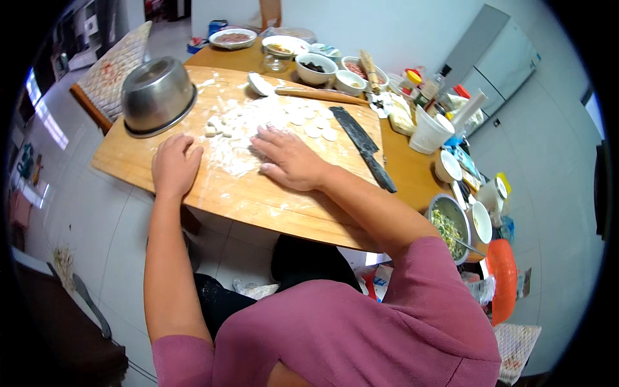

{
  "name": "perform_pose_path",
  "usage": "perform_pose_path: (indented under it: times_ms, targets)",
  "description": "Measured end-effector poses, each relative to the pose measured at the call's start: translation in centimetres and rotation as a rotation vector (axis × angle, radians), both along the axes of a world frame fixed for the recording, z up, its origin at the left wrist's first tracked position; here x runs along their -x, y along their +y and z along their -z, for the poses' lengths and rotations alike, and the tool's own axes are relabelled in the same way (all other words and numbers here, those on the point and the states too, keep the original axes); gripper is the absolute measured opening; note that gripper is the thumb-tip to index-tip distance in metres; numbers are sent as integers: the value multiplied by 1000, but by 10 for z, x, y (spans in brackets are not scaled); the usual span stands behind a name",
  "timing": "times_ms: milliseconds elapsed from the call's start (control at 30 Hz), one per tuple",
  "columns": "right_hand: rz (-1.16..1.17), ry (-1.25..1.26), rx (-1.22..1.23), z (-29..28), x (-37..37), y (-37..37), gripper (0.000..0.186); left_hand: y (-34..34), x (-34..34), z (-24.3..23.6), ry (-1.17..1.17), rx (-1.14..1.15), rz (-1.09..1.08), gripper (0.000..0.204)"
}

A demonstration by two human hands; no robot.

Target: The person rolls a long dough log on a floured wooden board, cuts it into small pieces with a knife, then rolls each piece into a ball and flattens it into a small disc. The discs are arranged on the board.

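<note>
On a large wooden board [258,209], my right hand [291,158] lies palm down on white flour [235,153], its fingers stretched out; whatever is under the palm is hidden. My left hand [174,166] rests near the board's left front edge, thumb apart from the fingers, with nothing seen in it. Small lumps of dough [221,125] sit in the flour between and beyond the hands. Several flattened dough rounds [313,131] lie just past my right hand. To their right is a cleaver-like knife with a black handle [376,171]. A wooden rolling pin [322,96] lies along the back.
An upturned metal pot [157,97] stands at the board's left. A small white bowl [260,84] tips at the back. Bowls of food [316,68], bottles [433,87] and a white container [431,131] crowd the far and right sides. A metal bowl of chopped greens [449,229] sits near my right elbow.
</note>
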State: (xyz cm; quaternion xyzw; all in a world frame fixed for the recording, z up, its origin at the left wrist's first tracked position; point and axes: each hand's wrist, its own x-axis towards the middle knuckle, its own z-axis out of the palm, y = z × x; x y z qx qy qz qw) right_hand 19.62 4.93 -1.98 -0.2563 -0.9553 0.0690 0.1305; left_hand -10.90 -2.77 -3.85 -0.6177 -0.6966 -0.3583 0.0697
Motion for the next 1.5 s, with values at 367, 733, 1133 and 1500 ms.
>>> perform_pose_path:
  times_ms: [367, 733, 1133, 1500]
  targets:
    - [346, -5, -40, -31, 14, 73, 53, 4, -5, -6, -66, 44, 4, 32]
    - [322, 113, -120, 34, 87, 130, 24, 44, -1, 58, 93, -3, -39, 30]
    - [277, 311, 565, 45, -37, 132, 45, 60, -56, 19, -174, 85, -100, 28]
    - [266, -166, 42, 6, -24, 109, 26, 65, -56, 26, -132, 64, -159, 24]
